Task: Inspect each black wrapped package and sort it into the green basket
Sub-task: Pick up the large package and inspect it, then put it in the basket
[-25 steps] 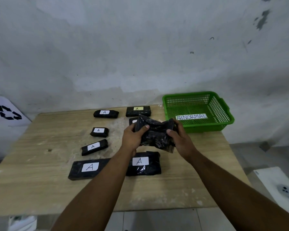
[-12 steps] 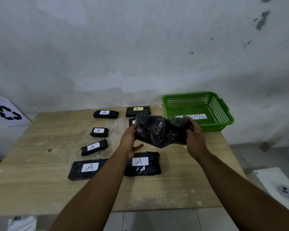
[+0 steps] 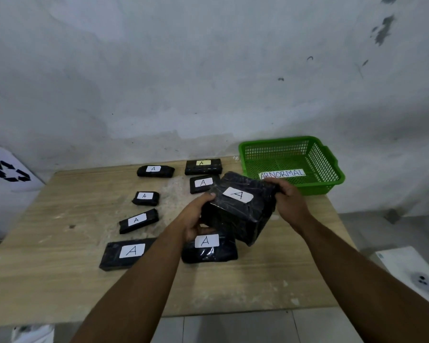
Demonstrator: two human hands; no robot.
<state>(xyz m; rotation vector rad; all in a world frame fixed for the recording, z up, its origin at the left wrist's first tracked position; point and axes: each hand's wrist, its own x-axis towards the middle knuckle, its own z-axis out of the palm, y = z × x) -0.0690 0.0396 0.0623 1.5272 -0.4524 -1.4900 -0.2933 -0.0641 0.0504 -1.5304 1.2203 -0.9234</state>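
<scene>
Wooden surface (image 3: pixel 270 280) against a stained wall. Held package (image 3: pixel 240 209), label "A" up, is gripped above it by left hand (image 3: pixel 196 219) and right hand (image 3: pixel 286 196), fingers curled round opposite ends. Seven more labelled packages lie left and beneath; one green basket (image 3: pixel 330 167), marked "ABNORMAL", stands just behind the right hand.

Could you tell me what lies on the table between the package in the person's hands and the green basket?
Nothing: in the head view the held package and the right hand gripping it overlap the near wall of the green basket, with no visible tabletop between them.
</scene>
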